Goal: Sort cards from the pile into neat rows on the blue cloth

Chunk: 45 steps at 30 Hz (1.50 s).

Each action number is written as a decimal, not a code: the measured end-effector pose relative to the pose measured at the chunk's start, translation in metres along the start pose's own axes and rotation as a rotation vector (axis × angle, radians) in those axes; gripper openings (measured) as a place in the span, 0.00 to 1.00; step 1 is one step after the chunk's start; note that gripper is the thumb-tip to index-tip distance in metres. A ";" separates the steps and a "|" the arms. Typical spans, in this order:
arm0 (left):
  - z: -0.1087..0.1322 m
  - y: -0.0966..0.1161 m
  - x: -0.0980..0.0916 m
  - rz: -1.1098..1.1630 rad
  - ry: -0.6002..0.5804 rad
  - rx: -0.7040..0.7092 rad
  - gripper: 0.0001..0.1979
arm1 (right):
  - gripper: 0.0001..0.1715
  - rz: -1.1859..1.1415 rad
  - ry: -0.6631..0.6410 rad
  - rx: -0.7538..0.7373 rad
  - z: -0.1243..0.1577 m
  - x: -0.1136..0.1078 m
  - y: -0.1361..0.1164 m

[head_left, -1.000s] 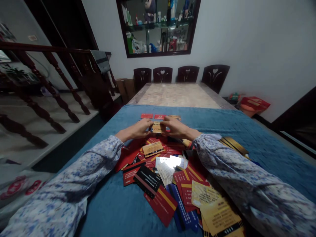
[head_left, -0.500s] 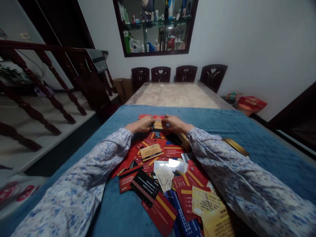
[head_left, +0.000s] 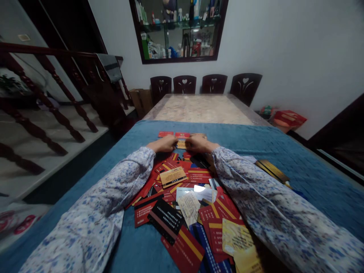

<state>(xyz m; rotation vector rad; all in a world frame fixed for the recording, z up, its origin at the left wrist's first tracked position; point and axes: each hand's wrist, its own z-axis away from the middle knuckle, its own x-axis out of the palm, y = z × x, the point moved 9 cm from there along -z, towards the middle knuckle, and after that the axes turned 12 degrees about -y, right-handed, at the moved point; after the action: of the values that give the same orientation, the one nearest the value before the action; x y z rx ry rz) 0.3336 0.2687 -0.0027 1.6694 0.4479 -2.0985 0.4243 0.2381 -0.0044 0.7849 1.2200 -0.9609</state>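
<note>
Past the far end of a card pile, my left hand (head_left: 165, 144) and my right hand (head_left: 200, 144) face each other with fingers curled. Between them they grip a gold card (head_left: 181, 145) by its two sides. Just behind it a red card (head_left: 182, 135) lies on the blue cloth, with another red card (head_left: 165, 134) to its left. One more card is mostly hidden behind my right hand. Between my forearms spreads the loose pile, with a yellow card (head_left: 173, 176), a black card (head_left: 166, 219), a red card (head_left: 183, 250) and several others overlapping.
The blue cloth (head_left: 127, 235) covers the near part of the long table (head_left: 196, 108). Gold cards (head_left: 271, 170) lie right of my right sleeve. Several dark chairs (head_left: 214, 84) stand at the far end. A wooden railing (head_left: 54, 100) runs along the left.
My hands are slightly closer together around the gold card, and less of it shows. My right forearm has shifted a little, uncovering more of a black card beside it. The view has moved slightly.
</note>
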 end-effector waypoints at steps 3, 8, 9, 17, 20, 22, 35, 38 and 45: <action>-0.001 0.000 0.001 -0.020 -0.017 -0.002 0.07 | 0.14 0.015 -0.008 0.006 -0.002 0.001 0.000; -0.003 0.002 0.003 -0.060 -0.042 0.009 0.09 | 0.16 0.017 -0.044 0.038 -0.004 0.002 -0.003; -0.003 0.003 0.003 -0.062 -0.043 0.014 0.09 | 0.17 0.012 -0.054 0.050 -0.004 0.002 -0.003; -0.001 0.012 -0.002 -0.061 -0.073 0.000 0.11 | 0.17 0.015 -0.083 0.092 -0.005 0.001 -0.007; 0.000 0.013 -0.003 -0.072 -0.097 -0.036 0.11 | 0.17 0.011 -0.073 0.072 -0.004 -0.001 -0.008; 0.001 0.014 -0.003 -0.079 -0.114 -0.056 0.11 | 0.16 0.001 -0.068 0.060 -0.002 -0.002 -0.009; 0.004 0.040 -0.022 0.030 0.073 -0.002 0.12 | 0.23 -0.067 -0.025 0.164 0.042 -0.015 0.024; 0.002 0.066 -0.023 0.067 0.088 0.056 0.16 | 0.22 -0.062 -0.047 0.256 0.059 -0.012 0.041; -0.010 0.114 -0.009 -0.036 -0.030 0.089 0.13 | 0.20 -0.038 -0.121 0.350 0.089 0.011 0.050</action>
<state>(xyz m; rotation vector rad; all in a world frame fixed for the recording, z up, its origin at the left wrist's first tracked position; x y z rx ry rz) 0.4019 0.1765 0.0049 1.6884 0.3833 -2.1962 0.5069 0.1766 0.0007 0.9635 0.9765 -1.2553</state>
